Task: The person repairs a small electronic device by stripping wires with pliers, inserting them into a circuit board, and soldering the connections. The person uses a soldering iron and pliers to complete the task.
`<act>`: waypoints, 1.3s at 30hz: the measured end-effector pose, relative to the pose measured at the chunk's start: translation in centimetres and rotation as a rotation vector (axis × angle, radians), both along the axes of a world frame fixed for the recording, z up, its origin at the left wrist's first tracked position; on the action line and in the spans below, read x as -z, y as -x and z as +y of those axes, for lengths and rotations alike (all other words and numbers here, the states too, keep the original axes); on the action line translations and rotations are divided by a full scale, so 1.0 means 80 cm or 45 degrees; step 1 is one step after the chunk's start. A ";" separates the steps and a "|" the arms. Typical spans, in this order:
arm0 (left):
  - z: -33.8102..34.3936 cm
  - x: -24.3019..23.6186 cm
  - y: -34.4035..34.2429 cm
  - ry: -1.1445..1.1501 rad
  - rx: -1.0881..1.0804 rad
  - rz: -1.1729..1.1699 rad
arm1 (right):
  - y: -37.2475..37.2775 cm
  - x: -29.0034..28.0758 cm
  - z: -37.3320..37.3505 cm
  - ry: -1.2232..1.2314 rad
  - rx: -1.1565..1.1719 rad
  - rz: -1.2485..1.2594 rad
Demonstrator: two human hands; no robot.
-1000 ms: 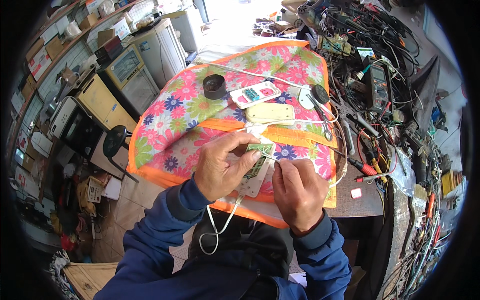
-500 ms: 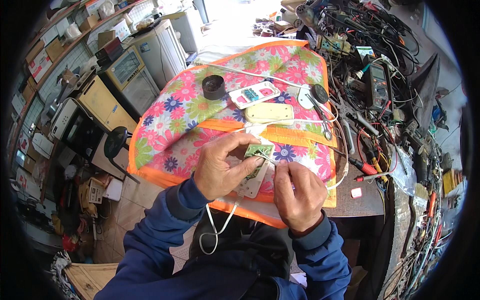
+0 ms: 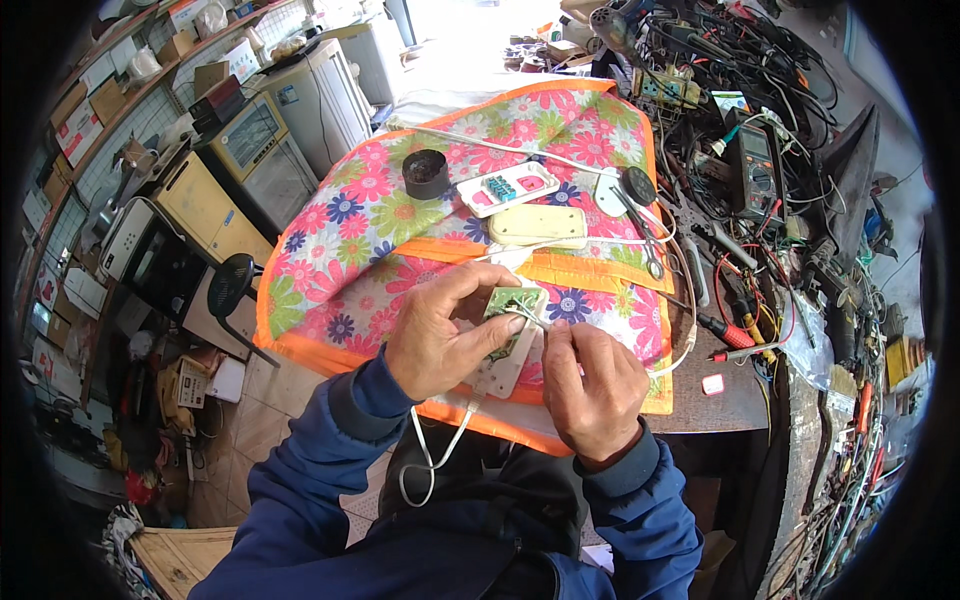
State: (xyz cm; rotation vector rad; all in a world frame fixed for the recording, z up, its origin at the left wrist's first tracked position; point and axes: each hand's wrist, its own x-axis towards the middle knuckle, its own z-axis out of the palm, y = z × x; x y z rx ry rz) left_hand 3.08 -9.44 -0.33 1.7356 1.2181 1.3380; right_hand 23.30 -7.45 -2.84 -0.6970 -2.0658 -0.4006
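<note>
My left hand (image 3: 428, 335) grips a small green circuit board (image 3: 508, 297) between thumb and fingers. Thin pale wires cross the board by my thumb tip. Beneath it lies an open white plastic housing (image 3: 508, 375), partly covered by the hand. A white cable (image 3: 430, 466) hangs from the housing's near end in a loop. Just to the right, my right hand (image 3: 598, 385) is closed in a pinch on a thin grey tool (image 3: 537, 320), its tip at the wires; its exact kind is too small to tell. Farther off rest a white shell with teal buttons (image 3: 500, 188) and a cream cover (image 3: 540, 226).
A flowered cloth with orange edging (image 3: 350, 235) covers the bench. On it sit a black round cup (image 3: 427, 176), scissors (image 3: 650, 245) and a dark round disc (image 3: 637, 186). Tangled cables, a multimeter (image 3: 755, 170) and hand tools crowd the right side. A black stool (image 3: 235, 285) stands left.
My right hand has shifted slightly to the left with the thin tool. The board in my left hand is tilted a little differently; the grip is unchanged.
</note>
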 end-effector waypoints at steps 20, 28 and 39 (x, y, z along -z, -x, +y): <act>0.003 0.000 0.002 0.016 0.114 -0.119 | 0.000 0.006 -0.004 0.121 -0.070 0.109; 0.005 0.005 0.000 -0.093 0.122 -0.092 | -0.010 -0.009 -0.001 0.118 -0.072 0.053; -0.009 0.013 0.001 -0.263 0.058 0.143 | -0.005 0.007 -0.012 0.235 -0.133 0.184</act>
